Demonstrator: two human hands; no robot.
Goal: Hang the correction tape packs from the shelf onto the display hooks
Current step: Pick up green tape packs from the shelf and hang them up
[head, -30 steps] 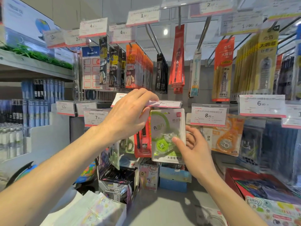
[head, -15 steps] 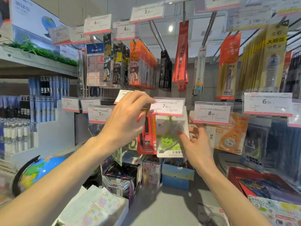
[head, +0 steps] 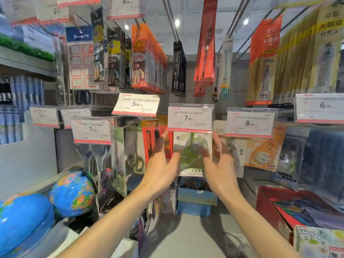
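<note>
Blurring hides fingertip contact on the green correction tape pack (head: 192, 153); left hand (head: 162, 172) and right hand (head: 219, 170) flank it, fingers spread, each grip loose, holding nothing visibly.

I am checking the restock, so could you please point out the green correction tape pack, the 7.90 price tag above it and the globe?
green correction tape pack (head: 193, 153), head view, clear blister.
7.90 price tag (head: 189, 118), head view, printed price.
globe (head: 74, 190), head view, blue ocean.

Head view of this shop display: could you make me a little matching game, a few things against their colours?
Things:
1. tape pack under the 7.90 tag
2. tape pack under the 8.00 tag
3. globe
4. box at lower right

Colours:
A. red
B. green
C. mostly blue
D. orange

Pairs: 1-B, 2-D, 3-C, 4-A
</note>
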